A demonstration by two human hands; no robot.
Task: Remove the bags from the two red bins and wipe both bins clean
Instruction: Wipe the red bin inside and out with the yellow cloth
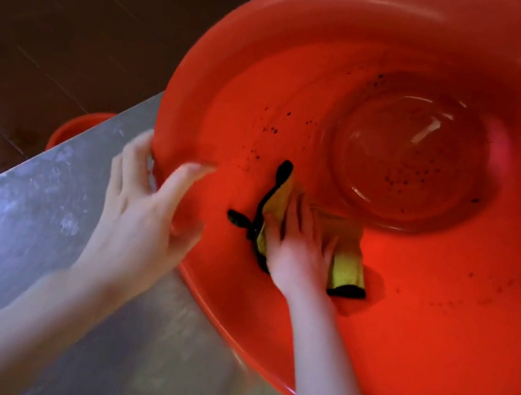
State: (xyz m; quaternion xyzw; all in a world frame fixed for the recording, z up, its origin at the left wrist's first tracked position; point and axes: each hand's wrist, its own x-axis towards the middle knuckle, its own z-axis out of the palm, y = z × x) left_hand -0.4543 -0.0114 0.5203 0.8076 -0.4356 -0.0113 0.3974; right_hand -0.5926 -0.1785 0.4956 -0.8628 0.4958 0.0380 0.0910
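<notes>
- The left hand is gripping the rim of the round red plastic bin, which is tilting on the grey steel table.
- The right hand, fingers flat, is pressing a yellow black-edged cloth inside it.

Your red bin is smooth moulded plastic, glossy enough to carry bright white highlights along its rim and round its base, though dark specks dot the inner wall and the bottom. The yellow cloth under your right hand is soft, matt fabric edged in black trim. The worktop is bare metal, brushed and scuffed, with a dull, cloudy sheen. Past its left edge the second red bin shows the same shiny plastic. The floor is dark brown with a faint gloss, its material unclear.
</notes>
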